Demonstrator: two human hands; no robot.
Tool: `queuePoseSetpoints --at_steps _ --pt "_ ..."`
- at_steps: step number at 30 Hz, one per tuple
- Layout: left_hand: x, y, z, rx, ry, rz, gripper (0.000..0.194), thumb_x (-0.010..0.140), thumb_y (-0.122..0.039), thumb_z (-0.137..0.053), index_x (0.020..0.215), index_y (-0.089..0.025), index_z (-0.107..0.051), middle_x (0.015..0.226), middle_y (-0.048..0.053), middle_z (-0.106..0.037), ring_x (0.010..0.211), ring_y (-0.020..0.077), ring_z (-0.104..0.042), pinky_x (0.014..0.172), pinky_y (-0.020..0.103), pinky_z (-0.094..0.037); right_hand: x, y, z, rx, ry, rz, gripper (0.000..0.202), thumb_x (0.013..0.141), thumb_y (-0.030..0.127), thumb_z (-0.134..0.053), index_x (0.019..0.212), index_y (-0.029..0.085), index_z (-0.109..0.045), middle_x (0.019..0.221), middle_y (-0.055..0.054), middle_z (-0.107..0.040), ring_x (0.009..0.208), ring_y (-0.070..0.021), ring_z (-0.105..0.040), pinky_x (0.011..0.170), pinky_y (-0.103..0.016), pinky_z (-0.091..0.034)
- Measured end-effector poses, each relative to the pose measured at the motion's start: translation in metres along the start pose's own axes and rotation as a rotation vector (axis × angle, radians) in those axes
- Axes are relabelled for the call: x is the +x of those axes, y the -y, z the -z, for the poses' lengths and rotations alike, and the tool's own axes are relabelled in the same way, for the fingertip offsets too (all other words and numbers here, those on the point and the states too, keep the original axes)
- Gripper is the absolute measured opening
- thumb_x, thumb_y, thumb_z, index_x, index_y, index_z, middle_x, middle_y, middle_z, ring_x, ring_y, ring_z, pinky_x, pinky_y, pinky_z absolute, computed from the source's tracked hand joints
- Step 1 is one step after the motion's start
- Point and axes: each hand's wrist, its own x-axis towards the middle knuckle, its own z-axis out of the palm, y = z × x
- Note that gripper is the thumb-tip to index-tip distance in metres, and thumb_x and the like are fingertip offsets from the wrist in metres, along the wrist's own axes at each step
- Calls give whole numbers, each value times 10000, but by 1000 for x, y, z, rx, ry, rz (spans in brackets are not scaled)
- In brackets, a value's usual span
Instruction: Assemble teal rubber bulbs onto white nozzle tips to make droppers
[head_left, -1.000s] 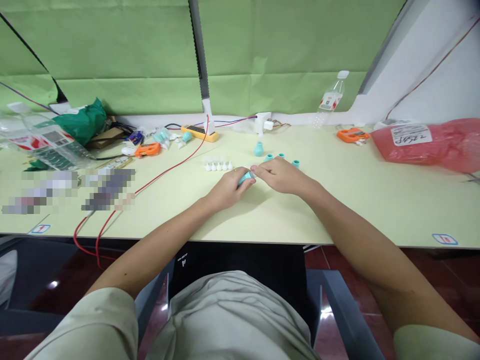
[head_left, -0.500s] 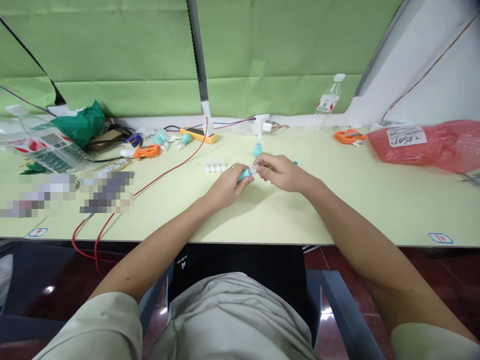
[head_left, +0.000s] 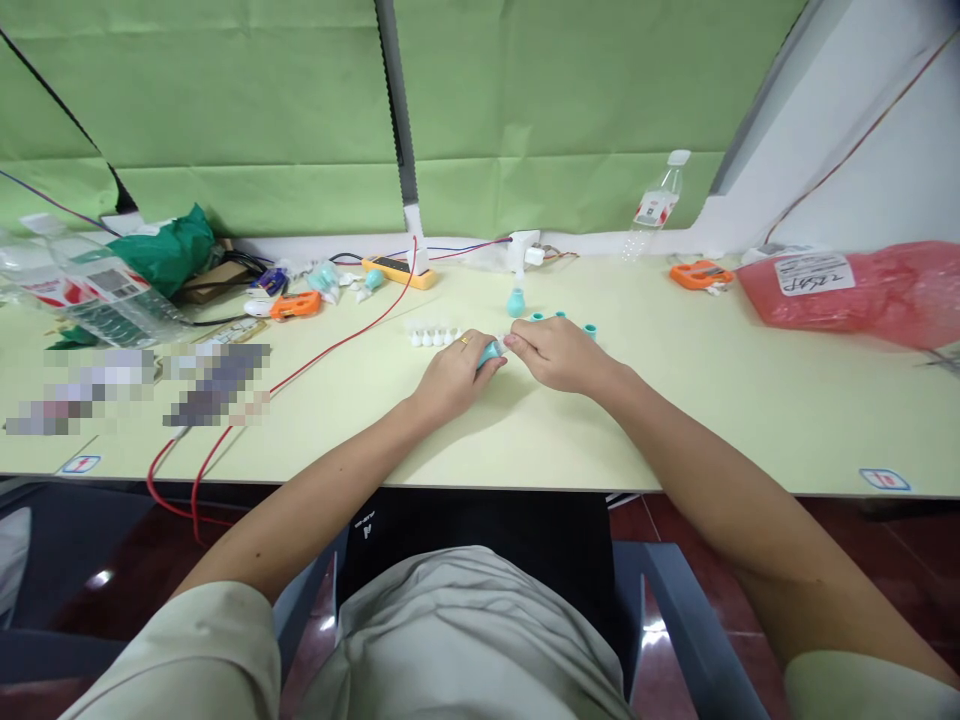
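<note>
My left hand is closed around a small teal bulb at the middle of the pale table. My right hand meets it from the right, its fingertips pinched on the clear tip at the bulb's end. A row of small white tips stands just left of my hands. Beyond them stand another teal bulb and a few teal rings.
A red wire runs across the table and off its front edge. Orange tools, a yellow meter, a green bag and plastic bottles line the back. A red bag lies at the right.
My hands lifted the bulb slightly half a second ago and have come back down together near the table. The clear tip showed between the hands and is now mostly covered.
</note>
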Motion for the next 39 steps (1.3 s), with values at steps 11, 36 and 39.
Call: queuePoseSetpoints --at_steps 11,36,39 --pt "9 5 2 -129 -36 9 304 990 -449 -553 1128 -202 -664 1095 96 -714 1100 270 -586 1020 443 -452 3 -5 -1 50 -79 -142 342 942 366 -536 654 215 -429 657 -18 -546 631 -163 -472 624 -318 -299" --pt "32 76 -2 157 -79 -3 230 944 -173 -510 954 -199 -738 1010 123 -727 1162 280 -619 1065 509 -426 10 -23 -35 529 57 -162 74 797 275 -612 831 210 -609 841 -12 -650 802 -190 -609 758 -324 -473" --pt "29 60 0 -123 -200 86 169 934 -215 -536 984 -199 -696 1024 82 -730 1027 218 -677 1008 435 -509 10 -28 -35 579 84 -145 98 777 222 -566 855 213 -626 906 -20 -677 831 -194 -607 780 -325 -471"
